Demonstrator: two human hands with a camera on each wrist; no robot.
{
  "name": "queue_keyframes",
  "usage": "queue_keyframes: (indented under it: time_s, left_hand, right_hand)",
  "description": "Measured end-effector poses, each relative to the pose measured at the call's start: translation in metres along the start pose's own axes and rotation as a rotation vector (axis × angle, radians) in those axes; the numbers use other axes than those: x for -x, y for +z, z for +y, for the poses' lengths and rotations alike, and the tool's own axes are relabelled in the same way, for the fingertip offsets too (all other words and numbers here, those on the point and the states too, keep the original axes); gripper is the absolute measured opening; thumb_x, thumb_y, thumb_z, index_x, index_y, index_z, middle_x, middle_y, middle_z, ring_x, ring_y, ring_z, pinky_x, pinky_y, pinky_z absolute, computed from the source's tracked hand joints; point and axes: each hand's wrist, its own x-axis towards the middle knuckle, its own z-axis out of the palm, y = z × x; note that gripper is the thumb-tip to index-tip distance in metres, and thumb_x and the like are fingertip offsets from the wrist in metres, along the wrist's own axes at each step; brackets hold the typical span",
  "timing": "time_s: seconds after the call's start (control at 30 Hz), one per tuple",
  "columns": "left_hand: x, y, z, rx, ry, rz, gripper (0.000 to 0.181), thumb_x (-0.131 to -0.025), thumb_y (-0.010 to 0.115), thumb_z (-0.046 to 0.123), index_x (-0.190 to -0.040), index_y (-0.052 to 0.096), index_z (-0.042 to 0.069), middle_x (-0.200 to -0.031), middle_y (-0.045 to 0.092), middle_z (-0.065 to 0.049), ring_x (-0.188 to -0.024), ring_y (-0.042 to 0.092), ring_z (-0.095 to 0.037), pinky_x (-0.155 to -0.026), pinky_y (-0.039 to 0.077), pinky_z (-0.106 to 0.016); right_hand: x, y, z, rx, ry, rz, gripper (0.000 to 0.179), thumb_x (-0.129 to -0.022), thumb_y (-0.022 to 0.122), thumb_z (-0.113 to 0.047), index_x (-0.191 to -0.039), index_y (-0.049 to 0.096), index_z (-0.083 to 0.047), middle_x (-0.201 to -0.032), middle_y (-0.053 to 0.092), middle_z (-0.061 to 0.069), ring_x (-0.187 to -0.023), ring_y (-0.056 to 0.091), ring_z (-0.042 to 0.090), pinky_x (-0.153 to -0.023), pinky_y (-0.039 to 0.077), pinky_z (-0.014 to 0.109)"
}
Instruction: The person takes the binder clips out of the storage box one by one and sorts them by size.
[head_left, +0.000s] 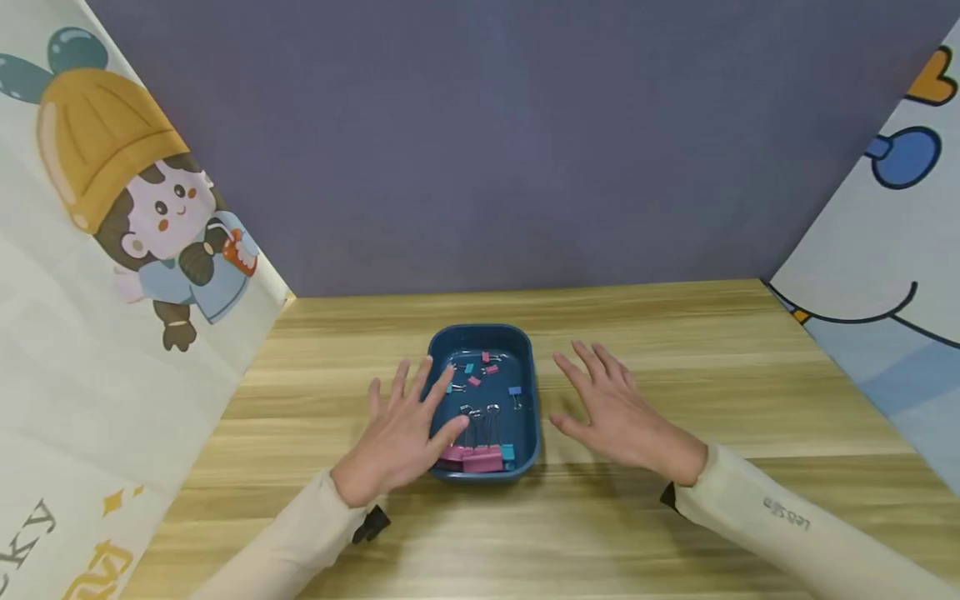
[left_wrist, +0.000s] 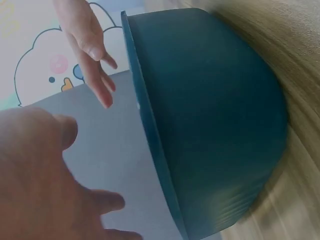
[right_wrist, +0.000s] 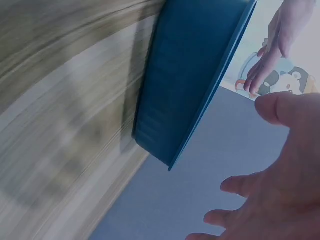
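Note:
A dark blue plastic tray (head_left: 536,417) with raised walls stands on the table between the two hands. Small binder clips in pink, teal and blue lie scattered in its far half, such as a blue binder clip (head_left: 514,391). Larger pink binder clips (head_left: 482,459) and a teal binder clip (head_left: 508,454) sit together at its near end, wire handles pointing away. The left hand (head_left: 401,429) hovers over the tray's left side with fingers spread, holding nothing and partly covering the rim. To the right of the tray, the right hand (head_left: 618,412) is raised with spread fingers, also holding nothing.
The wood-grain table (head_left: 675,350) ends at a grey-blue panel (head_left: 525,150) behind. Cartoon-printed sheets flank it, the left sheet (head_left: 45,350) showing a figure in a yellow hat and the right sheet (head_left: 847,233) dark outlines.

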Motion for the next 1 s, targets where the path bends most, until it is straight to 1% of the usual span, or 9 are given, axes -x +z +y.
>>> queue_keyframes:
  time_s: [0.1, 0.2, 0.3, 0.4, 0.5, 0.63, 0.73, 0.87, 1.0]
  left_hand:
    - [-0.002, -0.002, -0.001, 0.026, 0.022, 0.034, 0.070, -0.094, 0.029, 0.062, -0.151, 0.025, 0.021, -0.154, 0.017, -0.014, -0.140, 0.006, -0.039, -0.099, 0.005, -0.069]
    - [-0.004, -0.004, -0.003, 0.047, 0.055, 0.088, 0.064, -0.096, 0.040, 0.052, -0.149, 0.030, 0.017, -0.152, 0.023, -0.015, -0.137, 0.017, -0.040, -0.098, 0.015, -0.066]
    - [-0.006, -0.004, -0.006, 0.057, 0.087, 0.141, 0.059, -0.096, 0.048, 0.041, -0.146, 0.035, 0.013, -0.146, 0.032, -0.015, -0.131, 0.027, -0.038, -0.094, 0.026, -0.058]
    - [-0.007, -0.004, -0.010, 0.078, 0.102, 0.183, 0.055, -0.094, 0.054, 0.032, -0.142, 0.041, 0.009, -0.139, 0.039, -0.015, -0.123, 0.035, -0.035, -0.090, 0.033, -0.051]
    - [-0.007, -0.003, -0.015, 0.105, 0.098, 0.206, 0.051, -0.093, 0.057, 0.025, -0.138, 0.045, 0.007, -0.131, 0.044, -0.015, -0.116, 0.040, -0.033, -0.087, 0.036, -0.048]
    - [-0.011, -0.001, -0.023, 0.149, 0.077, 0.203, 0.046, -0.092, 0.059, 0.020, -0.134, 0.048, 0.004, -0.124, 0.048, -0.015, -0.107, 0.044, -0.030, -0.086, 0.040, -0.044]
    - [-0.014, 0.001, -0.028, 0.197, 0.043, 0.185, 0.043, -0.092, 0.059, 0.018, -0.131, 0.050, 0.002, -0.119, 0.050, -0.015, -0.103, 0.047, -0.027, -0.085, 0.044, -0.042]
    - [-0.016, 0.003, -0.034, 0.253, -0.027, 0.155, 0.042, -0.093, 0.059, 0.016, -0.130, 0.051, 0.000, -0.112, 0.052, -0.013, -0.099, 0.049, -0.024, -0.081, 0.048, -0.038]
    - [-0.017, 0.005, -0.036, 0.260, -0.067, 0.141, 0.041, -0.092, 0.058, 0.016, -0.130, 0.051, 0.001, -0.100, 0.054, -0.010, -0.083, 0.050, -0.020, -0.069, 0.047, -0.033]
  right_hand:
    - [-0.002, 0.000, -0.003, -0.019, -0.033, 0.018, 0.077, -0.091, 0.054, -0.050, -0.150, 0.023, -0.012, -0.154, 0.010, 0.017, -0.138, 0.010, 0.041, -0.103, 0.018, 0.063]
    - [-0.005, 0.000, -0.007, -0.052, -0.065, 0.031, 0.075, -0.091, 0.057, -0.045, -0.150, 0.024, -0.012, -0.153, 0.012, 0.016, -0.137, 0.015, 0.039, -0.101, 0.022, 0.062]
    - [-0.009, 0.000, -0.013, -0.096, -0.086, 0.030, 0.073, -0.091, 0.058, -0.044, -0.150, 0.025, -0.014, -0.153, 0.014, 0.014, -0.136, 0.020, 0.036, -0.100, 0.028, 0.060]
    - [-0.013, -0.001, -0.020, -0.151, -0.103, 0.015, 0.072, -0.091, 0.058, -0.044, -0.149, 0.026, -0.016, -0.152, 0.017, 0.012, -0.135, 0.023, 0.033, -0.097, 0.035, 0.057]
    - [-0.019, 0.000, -0.028, -0.195, -0.122, -0.004, 0.069, -0.091, 0.059, -0.042, -0.148, 0.030, -0.016, -0.150, 0.023, 0.010, -0.133, 0.028, 0.030, -0.095, 0.040, 0.053]
    - [-0.029, 0.003, -0.035, -0.217, -0.154, -0.026, 0.061, -0.091, 0.061, -0.039, -0.144, 0.039, -0.016, -0.143, 0.036, 0.008, -0.129, 0.035, 0.026, -0.096, 0.040, 0.048]
    - [-0.036, 0.005, -0.040, -0.238, -0.180, -0.057, 0.055, -0.091, 0.062, -0.038, -0.138, 0.046, -0.015, -0.135, 0.045, 0.004, -0.123, 0.043, 0.021, -0.096, 0.041, 0.043]
    - [-0.044, 0.011, -0.046, -0.262, -0.211, -0.146, 0.049, -0.090, 0.064, -0.036, -0.132, 0.053, -0.014, -0.125, 0.053, 0.002, -0.112, 0.052, 0.018, -0.089, 0.047, 0.034]
    - [-0.049, 0.018, -0.054, -0.285, -0.246, -0.247, 0.045, -0.088, 0.068, -0.032, -0.126, 0.058, -0.010, -0.119, 0.057, 0.004, -0.107, 0.055, 0.020, -0.087, 0.048, 0.033]
